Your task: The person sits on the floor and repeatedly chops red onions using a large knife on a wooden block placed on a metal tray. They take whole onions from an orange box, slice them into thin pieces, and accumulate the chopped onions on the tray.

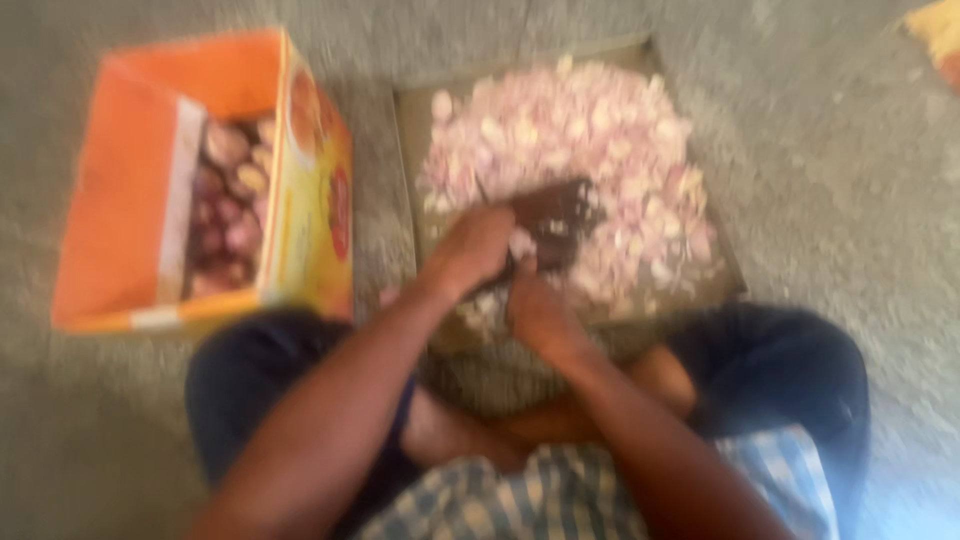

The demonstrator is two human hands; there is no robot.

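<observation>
The view is badly blurred. A flat metal tray (pixel 412 130) on the floor holds a heap of chopped pinkish-white onion (pixel 590 130). At the heap's near edge lies a dark cutting tool (pixel 560 220). My left hand (pixel 468 250) is closed in a fist against the tool's left end. My right hand (pixel 540 310) sits just below it, fingers curled up to a small pale onion piece (pixel 521 244) between the two hands. The exact grip of each hand is hard to make out.
An open orange cardboard box (pixel 120 190) with several whole purple onions (pixel 228 200) stands left of the tray on the grey floor (pixel 830 150). My crossed legs in dark trousers (pixel 790 360) lie below the tray. An orange-yellow object (pixel 940 35) shows at the top right corner.
</observation>
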